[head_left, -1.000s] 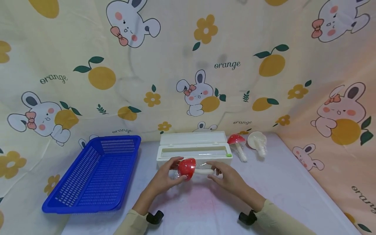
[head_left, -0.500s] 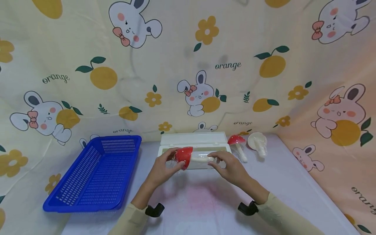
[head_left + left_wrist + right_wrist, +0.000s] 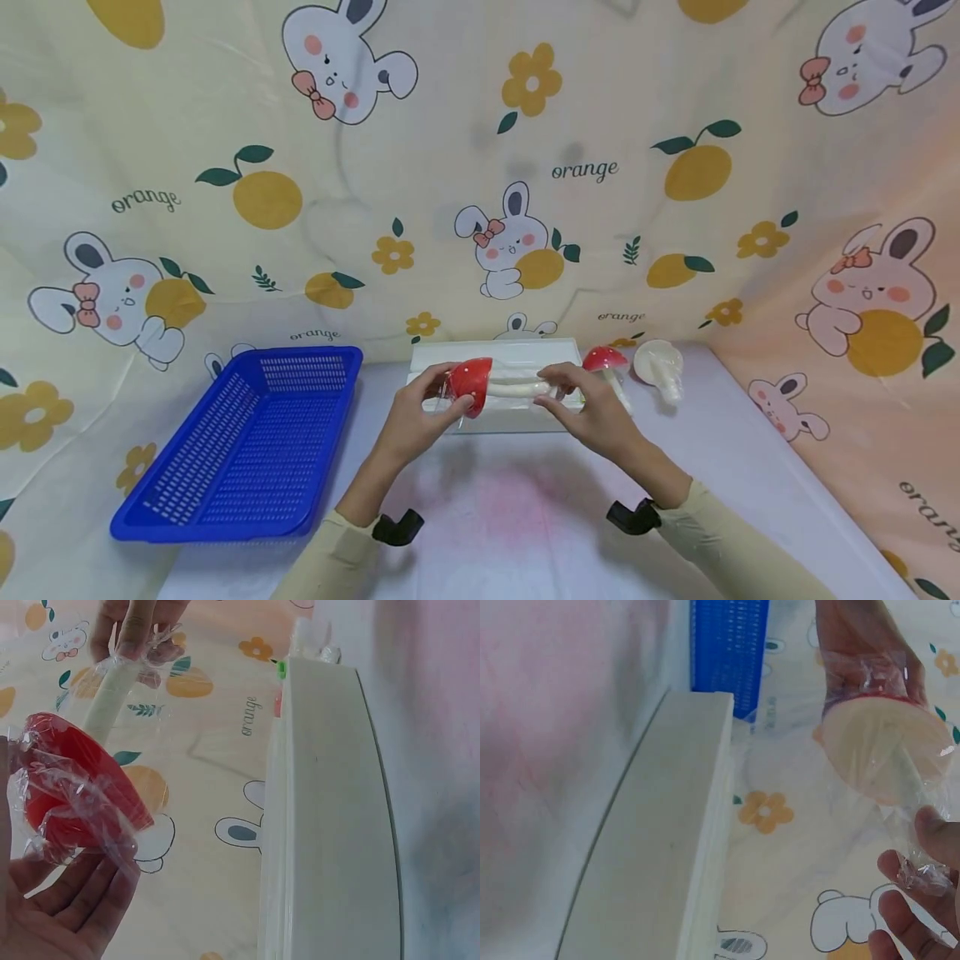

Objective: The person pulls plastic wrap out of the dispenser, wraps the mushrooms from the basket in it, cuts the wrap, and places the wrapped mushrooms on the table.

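Observation:
A toy mushroom [image 3: 471, 387] with a red cap and pale stem is held sideways between my hands, wrapped in clear film. My left hand [image 3: 415, 422] grips the cap, thumb in front; the left wrist view shows crumpled film [image 3: 82, 799] around it. My right hand [image 3: 597, 414] pinches the stem's far end with thumb and forefinger, where the film [image 3: 922, 876] is bunched. Behind and below the mushroom stands a white cling film dispenser [image 3: 504, 423], its lid [image 3: 495, 354] raised at the back and its middle partly hidden by the hands and mushroom.
A blue plastic basket [image 3: 217, 533] stands on the left. To the right of the dispenser lie another red mushroom [image 3: 604, 359], partly behind my right hand, and a pale mushroom [image 3: 660, 367], underside up. A printed cloth [image 3: 420, 167] hangs behind the white-covered table [image 3: 480, 550].
Both hands have raised the mushroom from in front of the dispenser to over it, keeping their holds on cap and stem. The basket and other mushrooms stay in place.

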{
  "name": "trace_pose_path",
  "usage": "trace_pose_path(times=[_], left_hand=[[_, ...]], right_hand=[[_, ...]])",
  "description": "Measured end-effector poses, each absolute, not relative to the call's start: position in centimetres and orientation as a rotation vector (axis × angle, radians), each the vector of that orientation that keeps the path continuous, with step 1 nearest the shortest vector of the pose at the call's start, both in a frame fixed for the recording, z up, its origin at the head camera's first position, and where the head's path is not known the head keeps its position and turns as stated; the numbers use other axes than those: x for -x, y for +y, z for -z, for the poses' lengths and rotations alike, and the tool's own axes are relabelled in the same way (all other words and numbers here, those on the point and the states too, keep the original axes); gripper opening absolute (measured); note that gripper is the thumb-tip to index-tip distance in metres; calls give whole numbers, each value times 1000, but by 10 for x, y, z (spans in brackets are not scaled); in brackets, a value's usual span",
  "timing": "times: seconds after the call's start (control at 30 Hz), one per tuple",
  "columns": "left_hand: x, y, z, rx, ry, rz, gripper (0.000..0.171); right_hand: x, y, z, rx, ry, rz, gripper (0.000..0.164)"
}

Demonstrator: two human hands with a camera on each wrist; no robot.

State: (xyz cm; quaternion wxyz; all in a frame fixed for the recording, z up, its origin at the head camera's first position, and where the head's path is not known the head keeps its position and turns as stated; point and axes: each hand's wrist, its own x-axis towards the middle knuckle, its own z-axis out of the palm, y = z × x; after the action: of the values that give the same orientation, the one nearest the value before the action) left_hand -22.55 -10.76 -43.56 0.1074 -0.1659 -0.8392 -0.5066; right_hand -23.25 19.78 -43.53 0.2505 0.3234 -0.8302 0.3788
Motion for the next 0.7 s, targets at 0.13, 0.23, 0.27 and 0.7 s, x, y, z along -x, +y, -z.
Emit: trace_pose_path(times=[0.13,0.23,0.27,0.7], left_hand=[[218,-107,436,451,-2509,1495,60],[211,-108,441,440,-2555,1487,63],[209,-109,444,444,-2569,1482,63],[201,-117,495,668,-2673,1440,61]], right_hand=[[228,201,436,-874,-2283,-1035,39],[224,203,440,-913,-2298,-1022,39],[223,204,442,-930,-2301,-1015,39],[214,207,495,-1085,-2459,-1046,27]])
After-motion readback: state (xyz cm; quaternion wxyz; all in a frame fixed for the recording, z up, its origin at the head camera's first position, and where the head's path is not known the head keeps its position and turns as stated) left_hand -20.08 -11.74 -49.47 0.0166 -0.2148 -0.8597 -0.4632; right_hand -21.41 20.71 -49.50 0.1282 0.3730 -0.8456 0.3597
